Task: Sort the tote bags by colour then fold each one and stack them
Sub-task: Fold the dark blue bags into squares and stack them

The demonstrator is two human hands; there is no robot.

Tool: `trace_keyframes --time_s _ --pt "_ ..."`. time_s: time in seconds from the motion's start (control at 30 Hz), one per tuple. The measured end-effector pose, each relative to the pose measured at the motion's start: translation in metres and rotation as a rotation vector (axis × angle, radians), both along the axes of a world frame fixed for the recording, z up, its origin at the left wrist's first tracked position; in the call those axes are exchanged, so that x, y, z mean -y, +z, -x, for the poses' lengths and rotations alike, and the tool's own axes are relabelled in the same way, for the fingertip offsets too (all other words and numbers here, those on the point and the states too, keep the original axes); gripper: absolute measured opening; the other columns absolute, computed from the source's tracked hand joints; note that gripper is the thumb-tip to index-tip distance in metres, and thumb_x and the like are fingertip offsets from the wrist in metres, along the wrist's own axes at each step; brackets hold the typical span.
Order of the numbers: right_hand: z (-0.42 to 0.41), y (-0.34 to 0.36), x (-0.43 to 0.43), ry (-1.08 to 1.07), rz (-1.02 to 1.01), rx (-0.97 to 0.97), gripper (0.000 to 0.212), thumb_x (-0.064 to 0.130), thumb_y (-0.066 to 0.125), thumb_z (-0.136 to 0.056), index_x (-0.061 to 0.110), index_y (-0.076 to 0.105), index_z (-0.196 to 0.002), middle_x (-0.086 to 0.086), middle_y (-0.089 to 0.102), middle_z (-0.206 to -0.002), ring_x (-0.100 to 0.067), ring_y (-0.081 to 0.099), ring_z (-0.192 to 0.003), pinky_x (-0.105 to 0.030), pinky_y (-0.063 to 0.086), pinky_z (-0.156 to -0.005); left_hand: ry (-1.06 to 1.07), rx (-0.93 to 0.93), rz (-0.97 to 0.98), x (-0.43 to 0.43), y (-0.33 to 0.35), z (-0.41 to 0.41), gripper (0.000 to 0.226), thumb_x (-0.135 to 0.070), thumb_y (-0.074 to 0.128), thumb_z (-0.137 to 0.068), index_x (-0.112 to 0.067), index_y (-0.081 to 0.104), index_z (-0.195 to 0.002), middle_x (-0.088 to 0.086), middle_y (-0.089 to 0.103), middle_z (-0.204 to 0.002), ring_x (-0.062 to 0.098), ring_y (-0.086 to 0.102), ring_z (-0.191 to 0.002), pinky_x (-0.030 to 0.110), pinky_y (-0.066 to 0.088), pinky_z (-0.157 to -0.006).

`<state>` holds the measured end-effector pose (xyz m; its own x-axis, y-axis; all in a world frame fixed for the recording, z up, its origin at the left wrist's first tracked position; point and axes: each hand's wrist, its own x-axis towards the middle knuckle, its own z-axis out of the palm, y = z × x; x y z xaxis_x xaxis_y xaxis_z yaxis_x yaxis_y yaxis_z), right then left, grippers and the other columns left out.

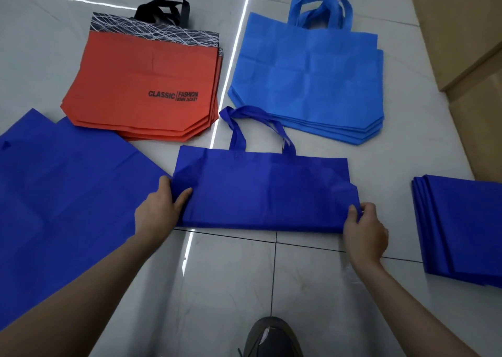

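Grip: left hand pinches dark blue bag edge, fingertips hidden beneath; right hand pinches opposite corner; folded stack cut off.

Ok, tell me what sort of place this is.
Probably a storeroom or packing area: glossy grey floor tiles, cardboard boxes along the right, and stacks of red tote bags and light blue tote bags.

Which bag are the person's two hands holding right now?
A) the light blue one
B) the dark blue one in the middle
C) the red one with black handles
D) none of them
B: the left hand and right hand each grip an end of the dark blue bag; the red pile and light blue pile lie untouched.
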<state>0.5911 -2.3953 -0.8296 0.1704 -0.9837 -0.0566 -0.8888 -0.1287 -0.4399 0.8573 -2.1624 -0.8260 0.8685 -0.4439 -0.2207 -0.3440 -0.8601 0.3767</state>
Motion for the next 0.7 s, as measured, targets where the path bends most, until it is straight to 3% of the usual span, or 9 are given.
trace_keyframes --time_s 0.1,0.17,0.23,0.3,0.4,0.47,0.57,0.63,0.7 --pt "0.000 -0.004 0.000 0.037 0.038 -0.124 0.023 0.028 0.037 -0.101 0.007 0.048 -0.098 -0.005 0.056 -0.068 -0.024 0.048 -0.060 -0.038 0.035 -0.081 0.081 0.079 -0.029 0.000 -0.005 0.013 0.050 -0.049 0.042 -0.093 -0.008 0.036 -0.121 0.009 0.057 -0.076 0.027 0.051 -0.061 0.033 0.035 -0.050" --pt "-0.006 -0.003 0.002 0.046 0.041 -0.168 0.025 0.031 0.034 -0.102 0.008 0.045 -0.097 -0.008 0.059 -0.071 -0.025 0.049 -0.060 -0.038 0.035 -0.079 0.126 0.097 0.011 0.001 -0.007 0.022 0.050 -0.044 0.042 -0.095 -0.008 0.034 -0.129 0.013 0.062 -0.099 0.033 0.056 -0.067 0.035 0.036 -0.053" --pt "-0.011 -0.002 0.006 0.057 0.028 -0.202 0.025 0.032 0.033 -0.102 0.009 0.044 -0.099 -0.009 0.062 -0.075 -0.025 0.051 -0.062 -0.038 0.035 -0.080 0.181 0.072 0.071 0.004 -0.005 0.029 0.049 -0.037 0.042 -0.097 -0.007 0.032 -0.135 0.013 0.053 -0.125 0.037 0.059 -0.080 0.037 0.035 -0.055" --pt "-0.014 -0.001 0.011 0.049 0.008 -0.192 0.023 0.029 0.037 -0.101 0.009 0.046 -0.107 -0.011 0.065 -0.086 -0.027 0.057 -0.072 -0.039 0.036 -0.084 0.184 0.101 0.116 0.005 -0.005 0.031 0.051 -0.027 0.047 -0.095 -0.004 0.031 -0.138 0.017 0.045 -0.131 0.039 0.056 -0.095 0.043 0.040 -0.064" --pt "-0.012 0.005 0.004 0.019 -0.017 -0.138 0.035 0.014 0.046 -0.095 0.008 0.041 -0.129 -0.015 0.058 -0.116 -0.031 0.056 -0.101 -0.044 0.035 -0.094 -0.026 0.269 0.086 0.006 -0.008 0.033 0.052 -0.021 0.048 -0.089 -0.004 0.037 -0.138 0.022 0.040 -0.137 0.037 0.043 -0.119 0.051 0.033 -0.096" --pt "-0.011 0.007 -0.004 0.063 0.019 -0.199 0.053 0.004 0.052 -0.086 0.008 0.036 -0.137 -0.018 0.046 -0.133 -0.034 0.047 -0.117 -0.045 0.033 -0.100 -0.236 0.275 0.029 0.011 -0.011 0.033 0.052 -0.031 0.036 -0.091 -0.009 0.041 -0.138 0.017 0.036 -0.145 0.033 0.036 -0.131 0.053 0.026 -0.106" --pt "-0.015 0.005 -0.020 0.355 0.220 -0.219 0.056 0.002 0.055 -0.083 0.005 0.041 -0.137 -0.022 0.040 -0.141 -0.039 0.041 -0.126 -0.052 0.035 -0.104 -0.357 0.197 -0.086 0.019 -0.020 0.039 0.052 -0.041 0.026 -0.100 -0.017 0.028 -0.147 0.006 0.020 -0.156 0.025 0.015 -0.144 0.052 0.005 -0.113" --pt "-0.030 0.001 -0.038 0.596 0.334 -0.180 0.048 0.017 0.046 -0.089 0.007 0.045 -0.136 -0.021 0.043 -0.141 -0.039 0.044 -0.126 -0.054 0.038 -0.101 -0.339 0.201 -0.117 0.022 -0.025 0.041 0.054 -0.039 0.028 -0.100 -0.018 0.022 -0.149 0.007 0.015 -0.157 0.026 0.009 -0.145 0.051 0.002 -0.114" --pt "-0.054 -0.002 -0.062 0.800 0.282 -0.211 0.050 0.032 0.034 -0.091 0.015 0.044 -0.138 -0.015 0.043 -0.144 -0.035 0.045 -0.129 -0.053 0.036 -0.102 -0.328 0.200 -0.131 0.023 -0.028 0.042 0.054 -0.040 0.025 -0.100 -0.017 0.020 -0.149 0.008 0.013 -0.157 0.027 0.008 -0.145 0.050 0.003 -0.114"
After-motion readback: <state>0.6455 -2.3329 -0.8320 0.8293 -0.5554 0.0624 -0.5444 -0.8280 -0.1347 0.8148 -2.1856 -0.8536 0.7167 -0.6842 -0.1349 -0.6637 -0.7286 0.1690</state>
